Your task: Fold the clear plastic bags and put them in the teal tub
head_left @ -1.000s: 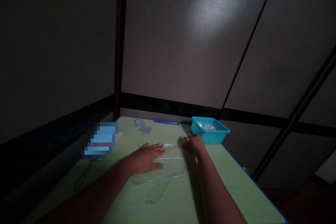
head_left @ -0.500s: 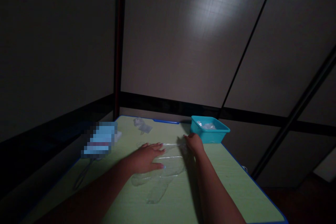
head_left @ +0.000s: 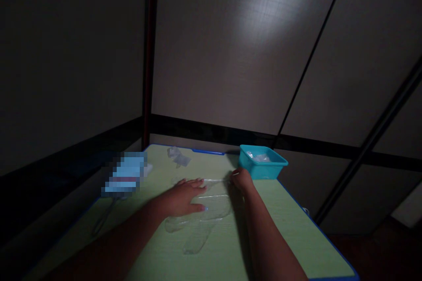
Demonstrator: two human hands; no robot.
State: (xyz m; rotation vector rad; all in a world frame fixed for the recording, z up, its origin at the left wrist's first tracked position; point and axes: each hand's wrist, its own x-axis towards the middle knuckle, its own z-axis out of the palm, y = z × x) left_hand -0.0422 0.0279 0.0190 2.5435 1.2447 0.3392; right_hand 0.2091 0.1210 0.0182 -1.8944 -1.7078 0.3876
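Note:
A clear, thin plastic glove lies spread on the table, with a thumb-like part pointing toward me. My left hand rests flat on its left side, palm down, with thumb and fingers apart. At the glove's far right edge, my right hand has its fingers curled in and pinches the plastic. The fingertips of that hand are partly hidden. Just beyond it stands a turquoise plastic basket with crumpled clear plastic inside.
The light green table has a blue edge. A crumpled piece of translucent plastic lies at the back. On the left are a blurred-out light blue object and a strap loop. Dark panels rise behind the table.
My right hand has shifted slightly and its fingers have curled in on the glove's edge. The left hand stays flat in the same place.

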